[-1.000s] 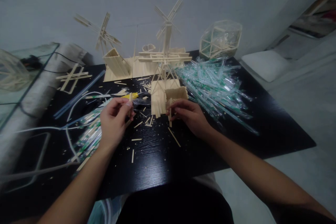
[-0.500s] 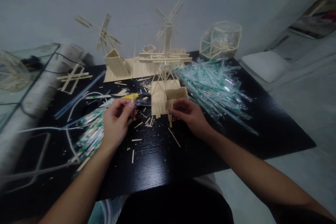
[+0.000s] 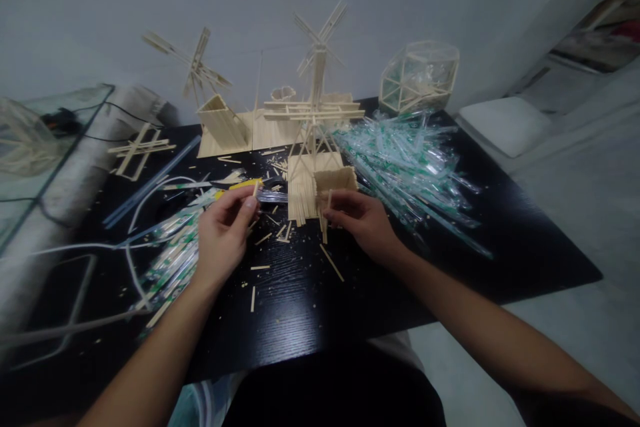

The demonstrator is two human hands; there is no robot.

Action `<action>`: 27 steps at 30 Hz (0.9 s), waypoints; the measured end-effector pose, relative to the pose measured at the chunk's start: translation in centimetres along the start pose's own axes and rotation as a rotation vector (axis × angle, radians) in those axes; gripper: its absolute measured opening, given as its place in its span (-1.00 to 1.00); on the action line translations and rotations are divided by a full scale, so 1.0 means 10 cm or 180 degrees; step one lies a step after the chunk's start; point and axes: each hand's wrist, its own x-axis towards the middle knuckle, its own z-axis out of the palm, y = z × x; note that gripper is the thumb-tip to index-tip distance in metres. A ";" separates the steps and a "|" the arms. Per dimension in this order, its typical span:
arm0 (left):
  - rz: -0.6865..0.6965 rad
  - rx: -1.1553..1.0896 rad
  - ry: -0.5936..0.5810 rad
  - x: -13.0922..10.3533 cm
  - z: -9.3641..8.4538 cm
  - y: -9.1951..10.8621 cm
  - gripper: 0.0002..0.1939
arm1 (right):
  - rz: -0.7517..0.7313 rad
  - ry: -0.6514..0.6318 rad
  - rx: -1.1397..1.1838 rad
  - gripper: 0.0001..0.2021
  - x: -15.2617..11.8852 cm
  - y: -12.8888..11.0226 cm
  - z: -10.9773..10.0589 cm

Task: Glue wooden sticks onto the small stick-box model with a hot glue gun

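Just in front of the small stick-built box [image 3: 336, 181], the right hand [image 3: 361, 219] pinches an upright wooden stick [image 3: 326, 216], fingers closed on it against the box's near wall. Left of the box, the left hand [image 3: 226, 227] has risen slightly over the last second, its fingers [image 3: 249, 203] closed on a short stick piece [image 3: 255, 190], now nearer the box. Behind the box stands a stick windmill [image 3: 317, 73] on the black worktop [image 3: 310, 307].
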 end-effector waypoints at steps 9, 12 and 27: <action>-0.0036 0.0028 -0.0092 0.01 0.00 0.01 -0.78 | 0.0094 0.0009 -0.0049 -0.77 0.00 -0.02 0.00; -0.0076 -0.0019 -0.0111 0.01 0.00 0.00 -0.77 | 0.0083 0.0033 -0.0027 -0.75 0.00 -0.02 0.00; -0.0076 0.0097 -0.0288 0.01 0.03 -0.01 -0.76 | 0.0055 -0.0061 -0.0100 -0.62 0.00 -0.07 0.02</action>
